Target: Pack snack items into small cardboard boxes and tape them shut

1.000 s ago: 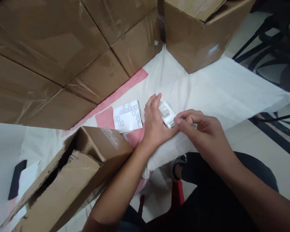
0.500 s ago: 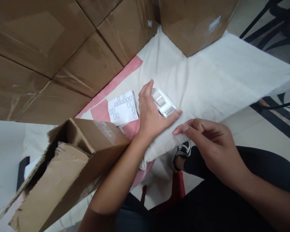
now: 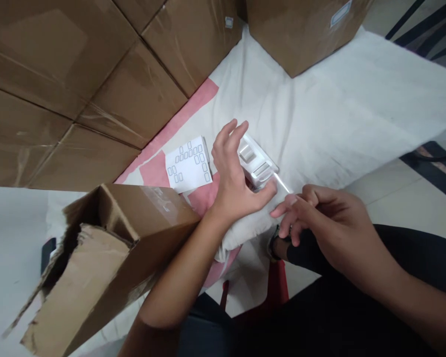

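Observation:
A small white plastic device [image 3: 255, 161] wrapped in clear film lies on the white cloth [image 3: 330, 119]. My left hand [image 3: 235, 178] cups its near side, thumb against its lower end, fingers curled above it. My right hand [image 3: 319, 223] pinches a strip of clear film [image 3: 282, 183] that stretches from the device to its fingertips. A white sticker sheet [image 3: 189, 164] with small rectangles lies just left of my left hand.
Stacked cardboard boxes [image 3: 82, 74] fill the left and back. Another box [image 3: 301, 29] stands at the top right. A torn open carton [image 3: 107, 258] lies at the lower left. A dark object [image 3: 47, 250] rests by it. Chair legs [image 3: 423, 29] are at the right.
My right hand left the device, then returned and now pulls a strip of clear film away from it. My left hand lifted its fingers while staying on the device.

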The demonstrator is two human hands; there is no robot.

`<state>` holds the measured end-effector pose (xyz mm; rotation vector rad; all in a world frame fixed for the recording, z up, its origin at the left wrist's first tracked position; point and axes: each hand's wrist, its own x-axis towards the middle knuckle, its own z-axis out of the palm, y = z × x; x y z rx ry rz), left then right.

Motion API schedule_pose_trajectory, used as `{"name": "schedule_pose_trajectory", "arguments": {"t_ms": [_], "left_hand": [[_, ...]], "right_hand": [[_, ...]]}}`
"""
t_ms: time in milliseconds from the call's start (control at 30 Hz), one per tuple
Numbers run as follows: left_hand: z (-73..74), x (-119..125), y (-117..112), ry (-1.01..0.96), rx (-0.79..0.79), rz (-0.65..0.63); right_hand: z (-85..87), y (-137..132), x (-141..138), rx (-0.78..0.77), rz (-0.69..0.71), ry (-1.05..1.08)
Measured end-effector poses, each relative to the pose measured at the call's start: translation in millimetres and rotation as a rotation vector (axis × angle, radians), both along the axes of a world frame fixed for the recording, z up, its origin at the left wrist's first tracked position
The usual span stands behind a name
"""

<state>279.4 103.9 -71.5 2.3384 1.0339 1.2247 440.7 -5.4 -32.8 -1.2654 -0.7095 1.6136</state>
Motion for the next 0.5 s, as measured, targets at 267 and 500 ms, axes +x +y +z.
{"name": "schedule_pose_trajectory", "arguments": {"t_ms": [267, 500], "left_hand": [[-4.7, -1.6, 3.1, 0.029, 0.008, -0.022], [-4.3, -0.3, 5.1, 0.015, -0.035, -0.009]], "right_hand": [[6.5, -5.8, 6.8, 0.045, 0.064, -0.053], [6.7, -4.1, 9.9, 0.016, 0.111, -0.053]]}}
